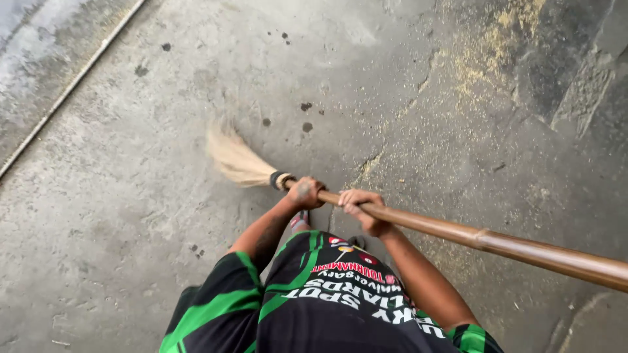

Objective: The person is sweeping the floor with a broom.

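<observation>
Fingers of both hands clenched round the broom pole (484,238), left hand (305,192) nearest the pale bristles (237,159), right hand (364,208) just behind

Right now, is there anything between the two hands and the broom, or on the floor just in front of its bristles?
Nothing visible. The left hand and the right hand both grip the wooden handle of the broom directly. Before the bristles lies bare concrete floor with only dark spots; the yellowish dust is farther off.
</observation>
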